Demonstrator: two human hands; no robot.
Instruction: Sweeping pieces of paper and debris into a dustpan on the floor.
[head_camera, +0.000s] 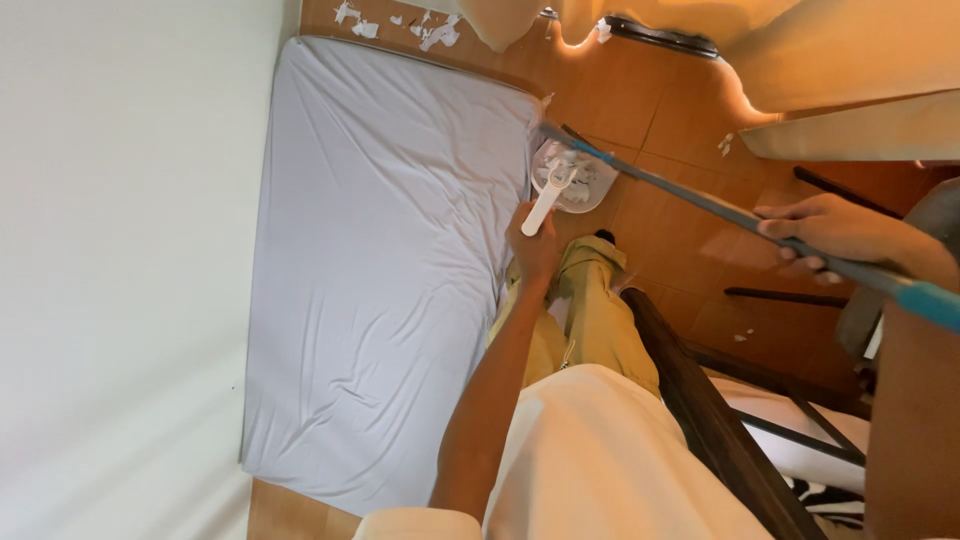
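**Dustpan and broom at the mattress corner**

Head view: I looked straight down past my pale shirt and olive trousers to the orange tiled floor. My left hand was wrapped tight around the white handle of a dustpan, which sat low on the tiles, just beside the corner of the mattress. The pan itself was pale, with small scraps lying in it, though I could not make out what they were.

My right hand was closed around the long grey pole of a broom, the fingers curled over the top of it. The pole ran on a slant from my right side down toward the dustpan, and its far end met the pan's edge; a blue section showed near the pan and another at the near end by my arm.

The mattress, covered in a creased light-grey sheet, lay flat on the floor along a white wall. White paper scraps were scattered on the tiles beyond its far end. A dark wooden rail stood beside my right leg.
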